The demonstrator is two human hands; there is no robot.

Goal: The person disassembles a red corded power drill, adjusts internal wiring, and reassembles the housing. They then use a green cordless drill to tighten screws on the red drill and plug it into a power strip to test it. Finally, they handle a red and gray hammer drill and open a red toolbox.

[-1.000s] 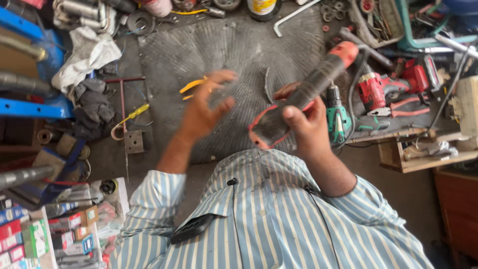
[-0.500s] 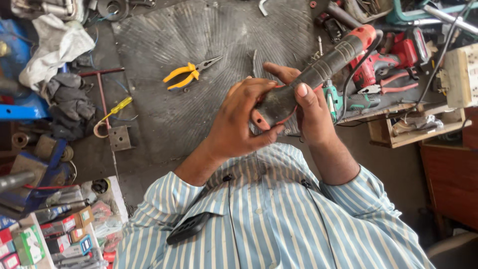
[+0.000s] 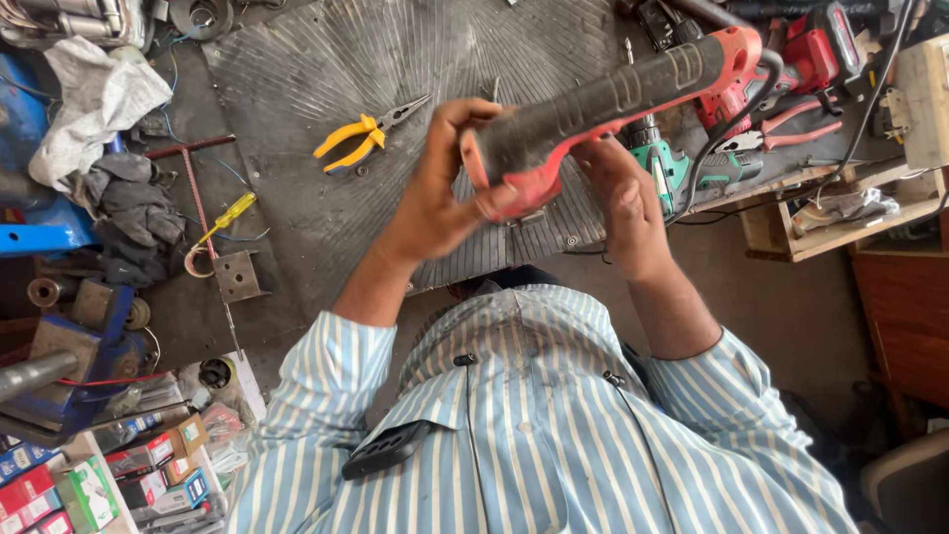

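Both hands (image 3: 534, 188) gripping red-black power tool (image 3: 613, 99), yellow pliers (image 3: 361, 138) nearby

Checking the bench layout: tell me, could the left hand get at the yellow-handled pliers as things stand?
Probably yes, once it lets go. The left hand is wrapped around the red and black power tool, so it is occupied. The pliers lie in the open on the ribbed mat, with nothing between them and the hand.

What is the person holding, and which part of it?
A red and black power tool. The left hand grips its near handle end; the right hand supports the body from beneath.
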